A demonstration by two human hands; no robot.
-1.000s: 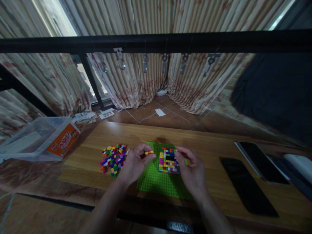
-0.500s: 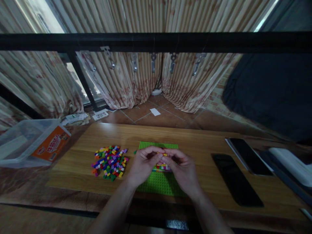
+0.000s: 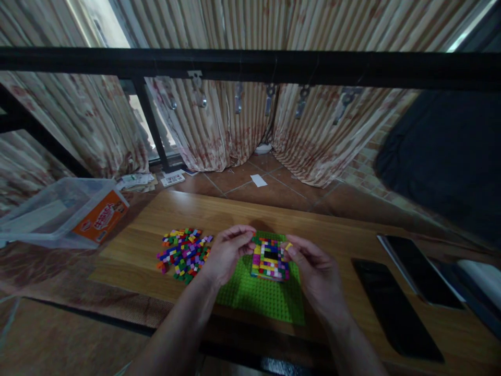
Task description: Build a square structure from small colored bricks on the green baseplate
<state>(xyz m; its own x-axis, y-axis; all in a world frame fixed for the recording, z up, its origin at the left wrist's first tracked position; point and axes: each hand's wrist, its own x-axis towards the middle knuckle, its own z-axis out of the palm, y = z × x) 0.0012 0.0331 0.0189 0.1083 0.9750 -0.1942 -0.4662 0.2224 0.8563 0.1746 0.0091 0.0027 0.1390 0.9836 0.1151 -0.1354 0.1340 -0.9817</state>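
Note:
A hollow, many-coloured toy brick structure (image 3: pixel 270 271) stands on the green baseplate (image 3: pixel 260 303), with a dark opening in its middle. My right hand (image 3: pixel 315 266) pinches a small yellow brick (image 3: pixel 289 246) between thumb and forefinger, by the structure's right side. At its upper left is my left hand (image 3: pixel 230 253), thumb and forefinger pressed together; whatever they hold is too small to make out. Left of that hand lies a pile of loose coloured bricks (image 3: pixel 186 256) on the wooden table (image 3: pixel 136 250).
A clear plastic bin (image 3: pixel 62 235) with an orange label stands beyond the table's left end. Towards the right lie a black flat slab (image 3: pixel 397 308) and a dark phone-like device (image 3: pixel 425 271). A black rail (image 3: pixel 250 65) with hanging metal clips crosses in front of the curtains.
My hands have moved apart from their meeting point over the structure, uncovering its top. The yellow brick now shows in my right fingers. The whole view has shifted and tilted slightly.

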